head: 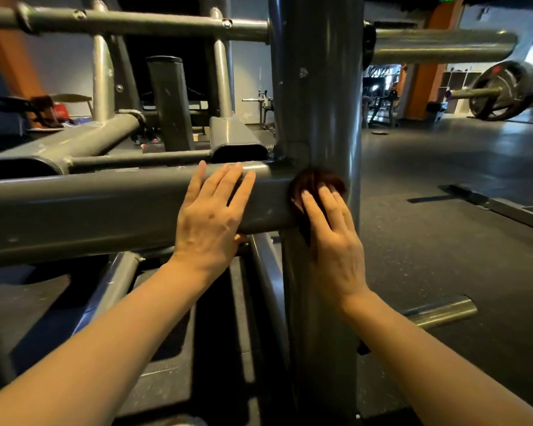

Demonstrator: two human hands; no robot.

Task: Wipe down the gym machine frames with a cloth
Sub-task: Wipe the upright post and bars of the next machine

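Note:
A thick grey horizontal beam (90, 207) of the gym machine meets a grey upright post (323, 103) in the middle of the view. My left hand (211, 213) lies flat on the beam with its fingers straight, the thumb under the beam's lower edge. My right hand (333, 238) presses a dark brown cloth (313, 181) against the post right at the joint with the beam. The fingers lie straight over the cloth. Most of the cloth is hidden beneath that hand.
More grey tubes and bars (130, 23) of the machine cross behind and above the beam. A steel peg (440, 46) sticks out right of the post, another peg (440, 312) lower down. A loaded barbell (505, 90) sits at the far right over dark rubber flooring (443, 241).

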